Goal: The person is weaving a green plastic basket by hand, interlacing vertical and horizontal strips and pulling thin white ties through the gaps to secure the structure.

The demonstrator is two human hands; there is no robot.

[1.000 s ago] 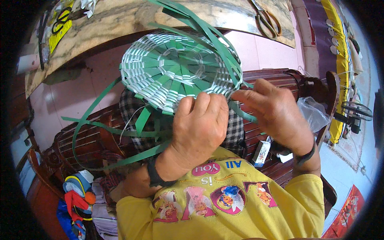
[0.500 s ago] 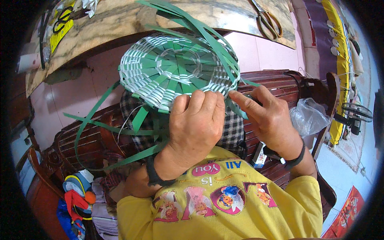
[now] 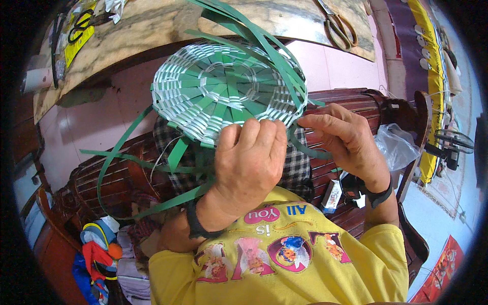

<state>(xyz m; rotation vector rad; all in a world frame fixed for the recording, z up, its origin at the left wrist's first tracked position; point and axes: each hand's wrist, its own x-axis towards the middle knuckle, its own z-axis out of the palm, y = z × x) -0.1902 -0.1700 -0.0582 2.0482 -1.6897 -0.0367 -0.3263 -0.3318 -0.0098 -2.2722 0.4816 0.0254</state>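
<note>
A round woven basket piece point(image 3: 213, 89) in green and white, with long loose green strips point(image 3: 119, 145) trailing from it, rests over checked cloth point(image 3: 168, 129) on my lap. My left hand point(image 3: 250, 160) is closed on its near rim, thumb and fingertips along the edge. My right hand point(image 3: 345, 147) is at the right part of the rim, index finger stretched to the edge and other fingers bent, beside a looping green strip; what they grip is partly hidden.
Marble-topped table point(image 3: 137, 40) ahead holds scissors point(image 3: 340, 31), black-handled scissors point(image 3: 79, 28) and yellow packet. Wooden bench point(image 3: 96, 180) beneath me holds plastic bag point(image 3: 394, 147) and small box point(image 3: 332, 195). Colourful toys point(image 3: 99, 249) lie lower left; a fan point(image 3: 452, 145) stands right.
My right hand has shifted slightly, its fingers flexing at the rim and the green strip beside them changing its curve. My left hand keeps its hold, and the basket piece has barely moved.
</note>
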